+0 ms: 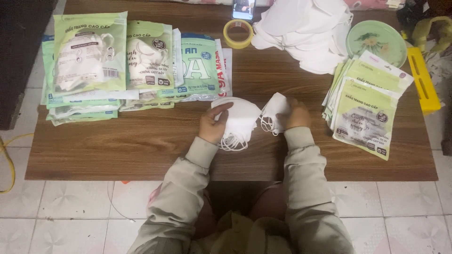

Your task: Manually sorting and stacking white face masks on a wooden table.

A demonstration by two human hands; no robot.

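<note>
1. The left hand (213,126) is gripping a small stack of white face masks (238,120), thumb across the top and fingers curled under the near edge, so its grip is closed on the stack. The masks are resting low over the wooden surface (141,141), their ear loops (233,143) dangling just below the grip.
2. The right hand (295,115) is pinching a single folded white mask (274,112), held just to the right of the stack and nearly touching it; its grip is narrow, closed on that one mask.
3. Judging from this, the step goes best by keeping the stack's edges squared under the left thumb and keeping the single mask's loops (267,126) from tangling with those hanging beneath the stack.
4. Beyond the right grip, a loose heap of white masks (306,33) is lying on the surface, with a green plate (376,42) beside it that looks empty.
5. To the right of the right grip, flat green pouches (365,115) are stacked; they look thin, though I cannot tell whether anything is inside.
6. Beyond and to the left of the left grip, fuller green packets (89,54) are piled, white masks showing through their clear windows.
7. A roll of yellow tape (238,33) is sitting beyond both grips.
</note>
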